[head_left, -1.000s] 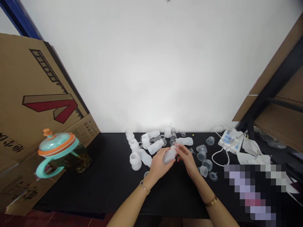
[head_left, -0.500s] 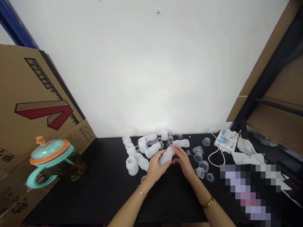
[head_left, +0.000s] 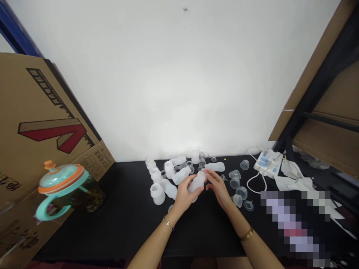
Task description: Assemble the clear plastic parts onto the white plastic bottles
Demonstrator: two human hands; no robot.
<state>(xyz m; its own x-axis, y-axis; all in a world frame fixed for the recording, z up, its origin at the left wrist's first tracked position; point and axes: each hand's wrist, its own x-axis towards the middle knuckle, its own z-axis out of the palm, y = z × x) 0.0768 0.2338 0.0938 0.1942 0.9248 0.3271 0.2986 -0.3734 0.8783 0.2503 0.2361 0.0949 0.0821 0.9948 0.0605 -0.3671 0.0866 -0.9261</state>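
My left hand (head_left: 184, 192) is wrapped around a translucent white baby bottle (head_left: 198, 181), which is tilted with its neck up and to the right. At the bottle's mouth, my right hand (head_left: 218, 186) pinches a small clear bottle part (head_left: 204, 171) between thumb and fingertips; its exact shape is partly hidden. Several more white bottles, such as a wide-necked one (head_left: 157, 194), stand or lie left of and behind my hands. Right of my right hand are several clear caps (head_left: 235, 182) and a clear teat (head_left: 248, 205).
A large jug (head_left: 60, 181) with a turquoise and orange lid stands at the left by a cardboard box (head_left: 50, 97). A white power strip (head_left: 267, 163) with a looped cable and crumpled paper (head_left: 294, 183) lie at the right. A white wall (head_left: 179, 82) backs the black table (head_left: 126, 224).
The bottle has stayed in my left hand, with its neck turned slightly. My right fingers have shifted a little at the bottle's mouth. The whole view has shifted slightly.
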